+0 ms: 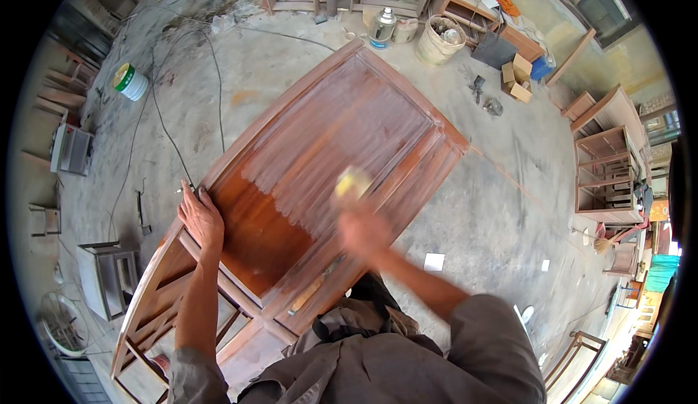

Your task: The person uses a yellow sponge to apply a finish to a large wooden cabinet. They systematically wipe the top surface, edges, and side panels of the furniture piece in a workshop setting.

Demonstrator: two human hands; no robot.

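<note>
A wooden door-like panel [254,222] lies slanted in front of me, pale and dusty over much of its face and glossy reddish-brown at the lower left. My left hand [201,217] rests on its left edge with fingers spread. By those fingertips shows a small white stick [179,190]; whether it is held I cannot tell. My right hand [363,233], smeared by motion, is closed round a yellowish sanding pad [352,183] over the panel's middle. A narrow wooden-handled tool [307,295] lies on the near rail, its kind unclear.
Dark cables [156,106] trail over the concrete floor at left, near a white-and-green bucket [131,82]. A metal can [382,28], a dirty bucket [440,40] and an open cardboard box [517,78] stand beyond the panel. Wooden cabinet frames [605,175] stand at right.
</note>
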